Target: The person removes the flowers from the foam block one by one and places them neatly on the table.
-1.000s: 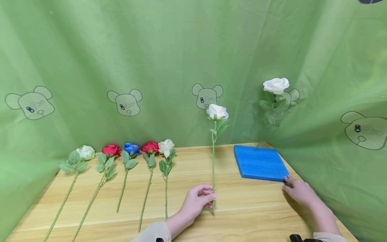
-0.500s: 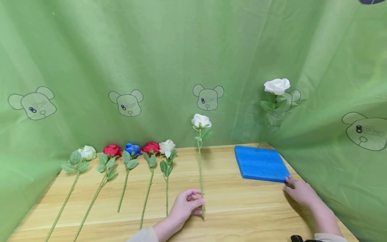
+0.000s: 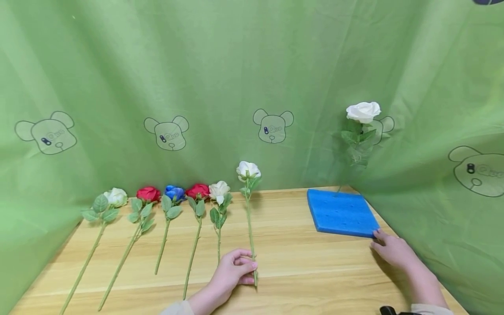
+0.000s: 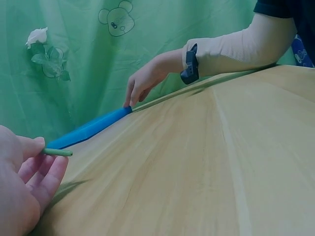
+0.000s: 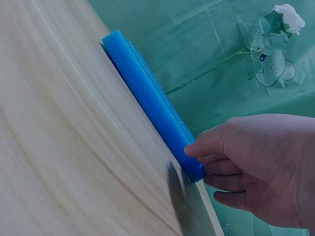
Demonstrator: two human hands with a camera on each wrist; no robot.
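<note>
My left hand pinches the lower stem of a white artificial rose between thumb and fingers. The bloom points to the back, and the cut stem end pokes past the fingertips in the left wrist view. Over at the right, my right hand holds the near right corner of a blue foam block, thumb on its front side and fingers round the end, as the right wrist view shows. Another white rose stands upright in the foam near its back edge. Small holes dot the block's top.
Left of my left hand lie several roses in a row: a greenish-white rose, a red rose, a blue rose, a second red rose and a cream rose. Green curtain encloses the wooden table.
My left hand has moved left and slightly nearer with the white rose, whose bloom is now lower and close to the row. The right hand stays at the foam corner.
</note>
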